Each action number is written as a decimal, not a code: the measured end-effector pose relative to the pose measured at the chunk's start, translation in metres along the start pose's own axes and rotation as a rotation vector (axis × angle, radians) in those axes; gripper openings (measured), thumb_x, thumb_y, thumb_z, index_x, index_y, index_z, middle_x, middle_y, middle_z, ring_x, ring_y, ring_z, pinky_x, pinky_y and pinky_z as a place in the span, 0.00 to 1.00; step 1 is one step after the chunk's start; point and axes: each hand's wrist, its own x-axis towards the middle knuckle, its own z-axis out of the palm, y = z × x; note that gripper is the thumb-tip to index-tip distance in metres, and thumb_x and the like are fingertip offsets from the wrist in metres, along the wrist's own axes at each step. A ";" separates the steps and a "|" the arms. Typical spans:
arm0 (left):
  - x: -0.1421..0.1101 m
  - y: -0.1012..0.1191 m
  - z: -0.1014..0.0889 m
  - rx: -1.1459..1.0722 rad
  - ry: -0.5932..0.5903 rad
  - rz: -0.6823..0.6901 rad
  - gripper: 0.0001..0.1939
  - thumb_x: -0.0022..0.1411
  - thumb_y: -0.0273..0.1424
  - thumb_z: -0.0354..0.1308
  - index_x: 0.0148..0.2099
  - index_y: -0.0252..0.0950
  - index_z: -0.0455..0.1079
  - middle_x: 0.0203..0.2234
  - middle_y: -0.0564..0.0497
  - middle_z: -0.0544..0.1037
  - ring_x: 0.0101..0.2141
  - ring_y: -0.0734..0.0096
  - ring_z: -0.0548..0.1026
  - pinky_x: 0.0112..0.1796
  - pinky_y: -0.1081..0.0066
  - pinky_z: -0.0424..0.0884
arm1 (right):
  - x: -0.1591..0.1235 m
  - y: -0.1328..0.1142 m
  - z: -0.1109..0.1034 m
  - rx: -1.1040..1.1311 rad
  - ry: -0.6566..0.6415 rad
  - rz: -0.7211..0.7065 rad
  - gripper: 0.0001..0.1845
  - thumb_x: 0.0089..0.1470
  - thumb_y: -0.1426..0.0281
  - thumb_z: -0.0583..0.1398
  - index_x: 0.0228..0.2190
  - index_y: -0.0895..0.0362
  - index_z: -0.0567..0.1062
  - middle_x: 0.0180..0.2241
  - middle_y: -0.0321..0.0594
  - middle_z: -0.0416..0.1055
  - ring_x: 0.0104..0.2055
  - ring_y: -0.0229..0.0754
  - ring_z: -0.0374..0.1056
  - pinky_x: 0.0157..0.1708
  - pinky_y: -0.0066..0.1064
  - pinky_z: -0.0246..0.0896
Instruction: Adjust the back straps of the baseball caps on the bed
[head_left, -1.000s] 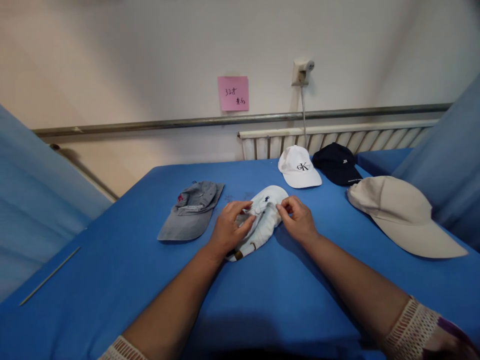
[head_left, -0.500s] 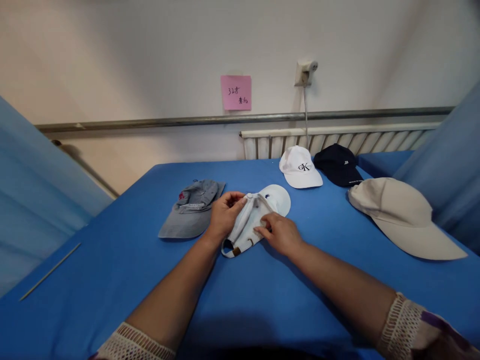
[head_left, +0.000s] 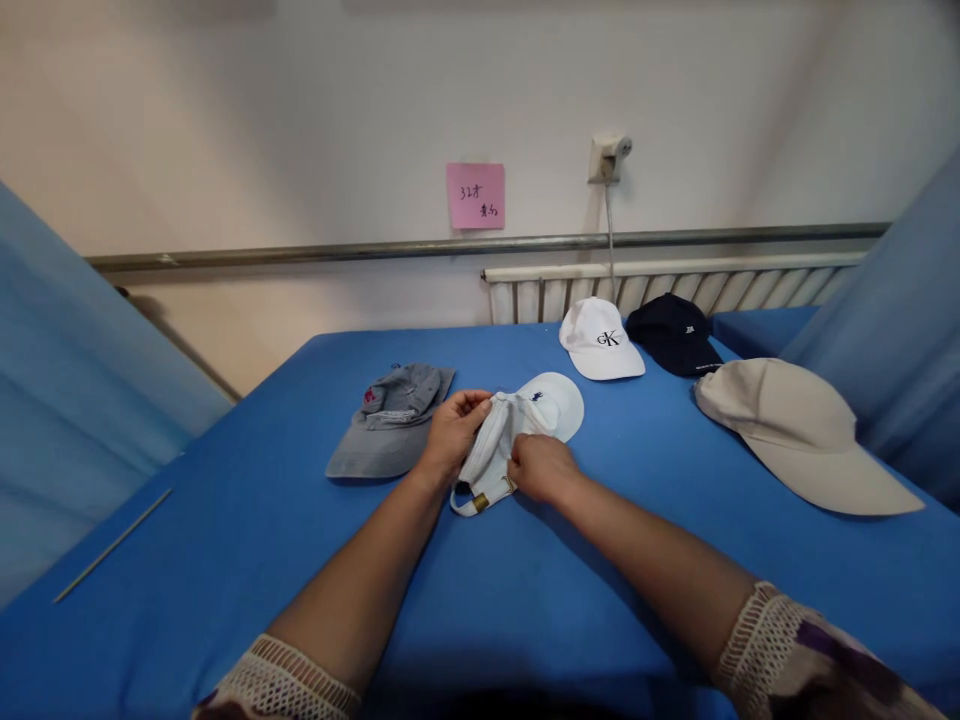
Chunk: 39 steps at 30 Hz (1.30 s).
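Observation:
A pale, nearly white baseball cap (head_left: pixel 487 452) lies on its side between my hands, its brim pointing away to the right and a small dark logo near it. My left hand (head_left: pixel 454 428) pinches the cap's left edge between thumb and fingers. My right hand (head_left: pixel 541 466) is closed on the cap's right side, close to the back strap with its brass-coloured buckle (head_left: pixel 481 502); its fingertips are partly hidden by the hand. Just left of my left hand rests a grey cap (head_left: pixel 386 440) with a red mark.
On the blue-covered table (head_left: pixel 247 560) stand a white cap (head_left: pixel 600 338), a black cap (head_left: pixel 673 333) and a large beige cap (head_left: pixel 795 425) to the right. A thin stick (head_left: pixel 112 547) lies at left. Behind are a radiator (head_left: pixel 551 296) and a rail (head_left: pixel 337 252); blue curtains (head_left: pixel 67 400) hang at both sides.
My left hand went from hovering open to pinching the cap's left edge. My right hand moved from near the brim down to the back strap and closed there. The view shifted slightly.

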 end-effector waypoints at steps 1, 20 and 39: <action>0.001 0.000 -0.002 -0.012 -0.003 -0.012 0.15 0.44 0.33 0.71 0.34 0.33 0.74 0.26 0.52 0.77 0.27 0.75 0.71 0.32 0.74 0.68 | -0.003 0.000 -0.001 0.010 0.011 0.009 0.09 0.50 0.68 0.56 0.32 0.56 0.76 0.32 0.50 0.78 0.32 0.51 0.73 0.28 0.35 0.55; -0.005 0.012 -0.016 0.001 -0.053 -0.036 0.18 0.41 0.34 0.73 0.34 0.33 0.73 0.26 0.54 0.76 0.26 0.77 0.71 0.31 0.75 0.67 | -0.037 0.025 -0.018 0.456 0.215 -0.259 0.16 0.53 0.56 0.61 0.26 0.55 0.68 0.23 0.34 0.67 0.24 0.36 0.62 0.26 0.28 0.53; -0.020 0.036 -0.020 0.363 -0.105 0.244 0.09 0.52 0.34 0.63 0.35 0.36 0.73 0.29 0.52 0.75 0.31 0.72 0.72 0.35 0.72 0.68 | -0.065 0.007 -0.024 0.456 0.522 -0.736 0.08 0.56 0.72 0.58 0.26 0.54 0.65 0.21 0.32 0.63 0.22 0.34 0.58 0.25 0.29 0.50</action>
